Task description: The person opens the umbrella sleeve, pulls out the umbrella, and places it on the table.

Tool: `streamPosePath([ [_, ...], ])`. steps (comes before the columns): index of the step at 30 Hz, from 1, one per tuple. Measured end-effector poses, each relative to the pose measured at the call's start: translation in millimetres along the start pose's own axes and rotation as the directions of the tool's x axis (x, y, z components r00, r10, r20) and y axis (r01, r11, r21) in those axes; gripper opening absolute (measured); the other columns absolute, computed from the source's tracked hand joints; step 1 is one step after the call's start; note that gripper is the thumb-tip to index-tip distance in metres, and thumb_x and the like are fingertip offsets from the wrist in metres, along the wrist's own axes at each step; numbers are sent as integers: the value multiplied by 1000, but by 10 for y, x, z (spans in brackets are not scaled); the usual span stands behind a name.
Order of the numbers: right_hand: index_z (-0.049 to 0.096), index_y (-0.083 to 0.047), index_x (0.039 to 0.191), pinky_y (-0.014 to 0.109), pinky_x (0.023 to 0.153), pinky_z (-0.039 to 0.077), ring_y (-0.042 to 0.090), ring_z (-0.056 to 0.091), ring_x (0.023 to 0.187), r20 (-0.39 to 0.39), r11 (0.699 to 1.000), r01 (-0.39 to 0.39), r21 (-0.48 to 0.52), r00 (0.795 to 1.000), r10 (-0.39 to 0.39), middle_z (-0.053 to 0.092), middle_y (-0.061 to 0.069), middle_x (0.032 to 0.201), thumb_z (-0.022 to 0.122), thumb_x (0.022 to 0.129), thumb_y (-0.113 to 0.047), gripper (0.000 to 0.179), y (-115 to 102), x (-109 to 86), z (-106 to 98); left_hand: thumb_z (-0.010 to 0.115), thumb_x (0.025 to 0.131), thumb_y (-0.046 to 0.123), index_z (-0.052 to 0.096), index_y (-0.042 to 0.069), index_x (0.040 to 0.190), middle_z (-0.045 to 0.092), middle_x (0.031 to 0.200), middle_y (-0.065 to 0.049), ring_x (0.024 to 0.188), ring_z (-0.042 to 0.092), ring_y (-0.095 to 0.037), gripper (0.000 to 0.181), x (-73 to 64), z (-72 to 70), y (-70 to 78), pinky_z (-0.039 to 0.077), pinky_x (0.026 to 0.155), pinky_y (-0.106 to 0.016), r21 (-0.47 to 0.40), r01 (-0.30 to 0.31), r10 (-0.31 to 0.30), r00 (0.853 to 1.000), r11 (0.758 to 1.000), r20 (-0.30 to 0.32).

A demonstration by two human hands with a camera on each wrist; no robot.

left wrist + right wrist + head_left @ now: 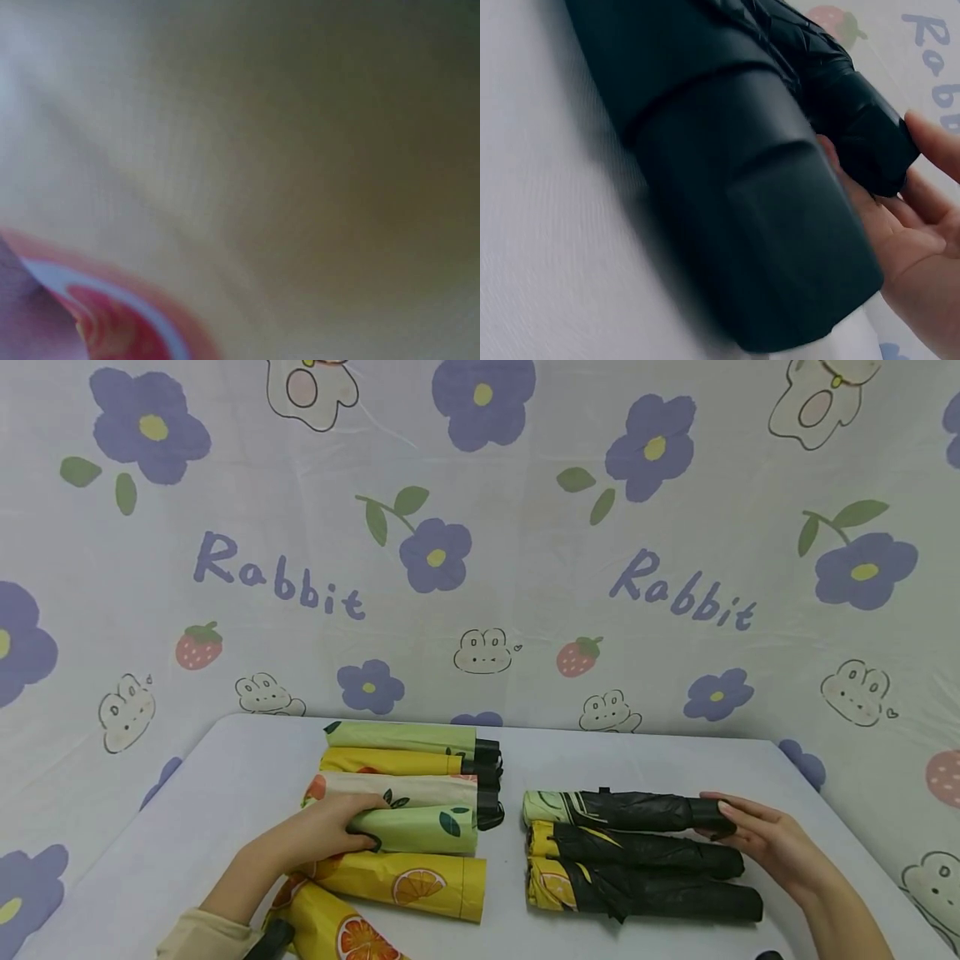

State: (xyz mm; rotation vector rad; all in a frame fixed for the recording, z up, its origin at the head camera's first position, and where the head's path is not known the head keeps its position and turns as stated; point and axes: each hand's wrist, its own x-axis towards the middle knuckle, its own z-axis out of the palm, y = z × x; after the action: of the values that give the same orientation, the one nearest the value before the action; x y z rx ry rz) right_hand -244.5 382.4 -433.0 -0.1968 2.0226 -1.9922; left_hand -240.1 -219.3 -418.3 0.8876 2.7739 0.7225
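Note:
My left hand (326, 827) grips a light-green leaf-print umbrella sleeve (427, 829), thumb low on its near side and fingers over the top. Just in front of it lies a yellow sleeve (450, 885) printed with orange slices, which fills the left wrist view as a blur. On the right, my right hand (772, 839) pinches the black handle (870, 135) of a folded green-and-black umbrella (630, 810). Two folded yellow-and-black umbrellas (652, 847) (675, 891) lie in front of that one; the nearer one's thick black end (780, 225) is large in the right wrist view.
Behind my left hand lie three umbrellas in their sleeves, one green (405, 737), one yellow (397, 762) and one white (435, 789), black handles to the right. A second yellow sleeve (322, 914) slants at the near left. A printed cloth (525, 568) hangs behind the white table (187, 802).

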Motion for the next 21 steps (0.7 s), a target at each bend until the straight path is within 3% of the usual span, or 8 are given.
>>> streamPosePath([
  [7,51,-9,142,17,88,50,3,63,102,17,990,37,-134,999,-35,63,-22,121,43,105,-20,39,31,-9,-16,71,89,21,62,18,120,67,117,4,106,61,-12,32,-1,-4,16,52,92,-36,6,3,-3,1000,1000,0],
  [11,43,-4,146,15,88,48,-8,56,110,23,985,9,-173,1000,-5,59,-26,125,43,105,-24,45,63,-1,-40,71,90,22,62,19,119,67,117,5,107,61,-12,31,-4,-10,17,51,93,-37,-2,8,-8,1000,1000,1],
  [14,47,-11,145,17,85,45,-13,48,111,-4,976,-31,-216,1000,31,53,-27,131,45,105,-28,44,99,3,-62,71,90,23,62,20,119,67,116,5,107,61,-12,31,-4,-8,12,51,93,-37,-5,6,-6,1000,1000,1],
  [18,54,-20,140,21,81,42,-7,43,107,-42,967,-57,-247,998,48,49,-20,139,47,104,-31,39,135,4,-68,71,90,22,62,19,119,67,116,5,107,61,-12,31,-1,-1,5,51,93,-37,0,4,-4,1000,1000,1],
  [21,52,-15,142,15,83,42,-15,42,106,-51,959,-63,-276,997,50,50,-25,133,48,103,-32,43,143,13,-62,71,89,22,63,18,119,67,116,4,106,61,-12,31,-1,4,5,51,92,-37,9,3,-3,1000,1000,-1],
])
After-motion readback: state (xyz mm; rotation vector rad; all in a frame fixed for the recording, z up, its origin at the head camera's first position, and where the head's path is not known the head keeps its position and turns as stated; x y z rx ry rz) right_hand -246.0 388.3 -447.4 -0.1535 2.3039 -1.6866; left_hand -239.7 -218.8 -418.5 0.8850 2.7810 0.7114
